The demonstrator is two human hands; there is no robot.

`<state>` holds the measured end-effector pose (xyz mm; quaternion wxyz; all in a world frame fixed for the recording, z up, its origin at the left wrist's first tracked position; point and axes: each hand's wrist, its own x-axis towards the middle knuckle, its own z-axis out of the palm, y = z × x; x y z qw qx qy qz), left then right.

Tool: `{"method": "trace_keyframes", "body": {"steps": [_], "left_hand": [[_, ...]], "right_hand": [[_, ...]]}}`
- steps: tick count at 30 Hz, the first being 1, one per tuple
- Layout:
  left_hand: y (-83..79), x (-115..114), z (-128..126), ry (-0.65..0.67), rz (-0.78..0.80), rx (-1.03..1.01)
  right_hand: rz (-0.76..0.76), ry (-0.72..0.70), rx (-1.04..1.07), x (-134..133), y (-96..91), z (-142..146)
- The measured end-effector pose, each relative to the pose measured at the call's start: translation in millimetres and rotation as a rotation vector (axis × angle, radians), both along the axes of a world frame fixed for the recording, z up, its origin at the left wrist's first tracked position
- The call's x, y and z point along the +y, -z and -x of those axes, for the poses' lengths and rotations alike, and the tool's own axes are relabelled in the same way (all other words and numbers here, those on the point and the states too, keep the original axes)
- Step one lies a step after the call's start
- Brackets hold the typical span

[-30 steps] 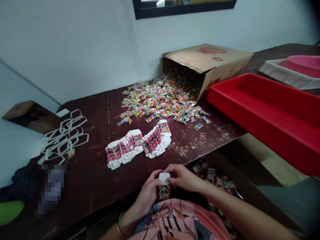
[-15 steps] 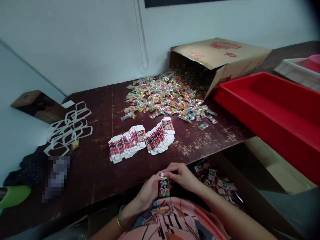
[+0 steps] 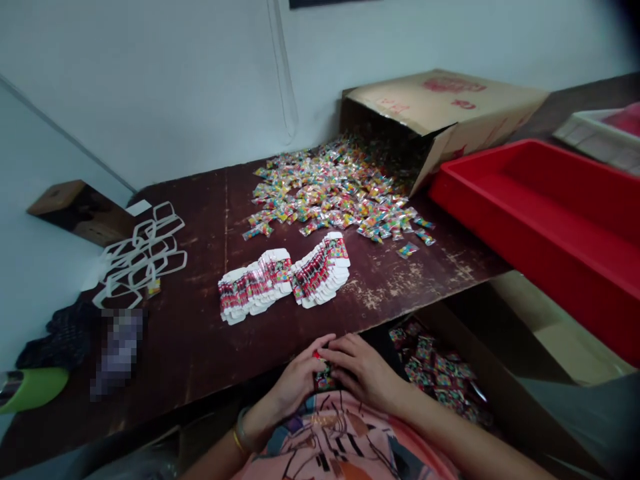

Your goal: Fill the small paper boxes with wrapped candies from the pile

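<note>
Our left hand and right hand hold a small printed box, fingers clamped on it; two fanned carton rows lie on the desk.

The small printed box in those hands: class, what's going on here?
A person's left hand and right hand hold a small printed box between them, near the table edge. Two fanned rows of flat cartons lie ahead. Behind them, colourful packets spread out from an open cardboard box. More printed packs lie below the table, to the right.
</note>
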<state>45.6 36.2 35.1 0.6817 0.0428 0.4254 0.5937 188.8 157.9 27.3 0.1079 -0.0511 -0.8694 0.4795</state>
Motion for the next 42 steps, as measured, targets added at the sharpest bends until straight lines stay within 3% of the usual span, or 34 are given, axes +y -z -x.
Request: {"method": "trace_keyframes", "body": {"steps": [5,7,8,11,13,14,16,19,22,25,28,31,35,37,39,42], "left_hand": [[-13.4,11.4,6.9,-0.244,-0.086,0.229],[-16.5,13.7,18.0,-0.253,-0.076,0.396],[-17.7,13.8,24.2,-0.223,-0.058,0.491],[-19.3,11.7,36.9,0.017,-0.040,0.711],[-17.9,10.5,35.2,0.225,-0.077,0.710],[-16.2,10.4,31.4,0.298,-0.104,0.656],[-11.4,11.1,21.0,0.354,-0.161,0.480],[-4.4,13.3,10.1,0.281,-0.178,0.219],[-3.2,15.5,12.8,0.151,-0.073,0.148],[-7.9,18.4,21.9,0.070,0.028,0.199],[-12.5,22.8,28.3,0.045,0.032,0.249],[-12.5,26.0,29.1,0.050,-0.009,0.292],[-8.8,24.1,20.6,0.036,-0.004,0.411],[-7.1,21.2,14.5,0.080,-0.020,0.440],[-5.6,18.0,10.0,0.115,-0.029,0.456],[-3.8,12.8,9.3,0.101,-0.011,0.493]], "right_hand": [[0.622,0.235,0.057,-15.9,12.6,13.0],[0.770,0.231,0.006,-13.2,9.7,18.1],[0.775,0.216,-0.020,-7.4,5.1,19.2],[0.554,0.060,-0.077,34.1,-14.9,18.9],[0.239,0.053,-0.074,82.1,-24.0,17.7],[0.055,0.132,-0.067,110.0,-25.0,16.7],[-0.356,0.614,-0.086,164.1,-18.2,12.9],[-0.514,0.885,-0.155,208.5,9.6,3.4],[-0.609,0.814,-0.161,183.3,44.7,-4.9],[-0.660,0.633,-0.102,115.4,70.7,-12.7],[-0.566,0.450,-0.002,54.3,79.1,-20.5],[-0.294,0.368,0.092,22.3,67.8,-21.4],[0.164,0.451,0.099,15.0,23.7,-4.9],[0.162,0.452,0.141,21.3,-0.1,9.9],[0.035,0.440,0.170,30.6,-16.1,25.7],[-0.113,0.422,0.171,41.8,-22.5,43.6]]}}
